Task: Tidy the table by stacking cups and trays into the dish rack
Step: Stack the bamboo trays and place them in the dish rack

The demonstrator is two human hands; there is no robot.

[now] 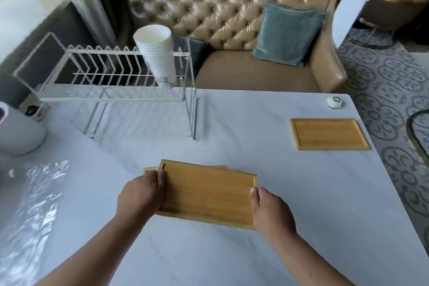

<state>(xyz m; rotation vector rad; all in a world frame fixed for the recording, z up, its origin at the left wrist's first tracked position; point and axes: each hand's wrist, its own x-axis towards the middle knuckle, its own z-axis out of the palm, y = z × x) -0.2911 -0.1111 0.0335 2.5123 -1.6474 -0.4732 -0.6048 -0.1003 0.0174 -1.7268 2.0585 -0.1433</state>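
A bamboo tray (pixel 209 195) lies in front of me on the white table, resting askew on another bamboo tray (pixel 149 170) whose corner shows at its left. My left hand (pixel 141 195) grips the top tray's left edge and my right hand (pixel 270 210) grips its right edge. A third bamboo tray (pixel 327 134) lies flat at the table's right side. The white wire dish rack (pixel 116 93) stands at the back left. A stack of white paper cups (pixel 157 53) sits upright at the right end of its upper tier.
A white cylindrical container (pixel 19 130) stands at the left edge, with crinkled clear plastic (pixel 39 195) in front of it. A small white round object (pixel 335 101) sits at the far right corner. A tan tufted sofa (pixel 232 30) lies behind the table.
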